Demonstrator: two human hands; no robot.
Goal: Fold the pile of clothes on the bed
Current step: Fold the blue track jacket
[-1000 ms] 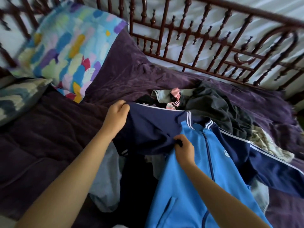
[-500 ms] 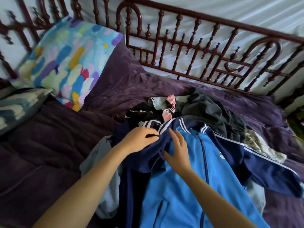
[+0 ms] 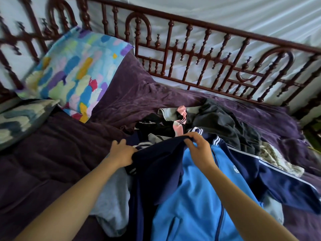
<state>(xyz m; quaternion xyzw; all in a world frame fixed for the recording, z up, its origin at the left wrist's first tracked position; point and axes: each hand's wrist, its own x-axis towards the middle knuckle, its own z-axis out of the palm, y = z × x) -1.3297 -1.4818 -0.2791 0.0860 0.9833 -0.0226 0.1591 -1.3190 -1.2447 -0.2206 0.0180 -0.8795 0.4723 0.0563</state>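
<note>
A track jacket (image 3: 196,202), light blue in front with navy sleeves and white stripes, lies spread on the purple bedspread (image 3: 57,153). Its navy left sleeve is folded across the chest. My left hand (image 3: 121,152) grips that navy fabric at its left edge. My right hand (image 3: 198,146) pinches the same fold near the collar. Behind the jacket lies a pile of clothes: a dark grey garment (image 3: 224,122), pink and black striped socks (image 3: 178,122), a pale patterned cloth (image 3: 278,159). A light grey garment (image 3: 112,193) sticks out under the jacket's left side.
A colourful brush-stroke pillow (image 3: 76,70) leans at the back left, with a grey-blue patterned pillow (image 3: 19,120) in front of it. A dark red carved wooden bed rail (image 3: 199,53) runs along the far side against a white draped cloth.
The navy sleeve has been brought from the left across the jacket's chest. My right hand went from lying flat on the jacket to pinching the fold near the collar; my left shifted to its left edge.
</note>
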